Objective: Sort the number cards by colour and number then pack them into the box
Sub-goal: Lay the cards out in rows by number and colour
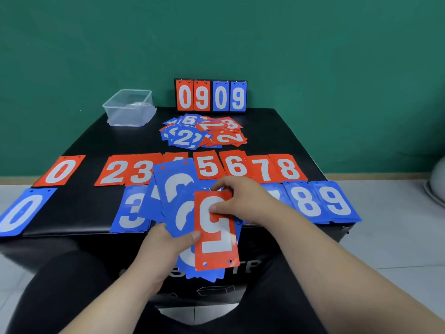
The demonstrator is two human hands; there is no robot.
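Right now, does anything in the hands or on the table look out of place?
Yes. The red 5 card lies upside down, holes toward the person, atop a fan of blue cards that the left hand grips; the right hand pinches it. On the table, a gap shows between the red 0 and the red 2.
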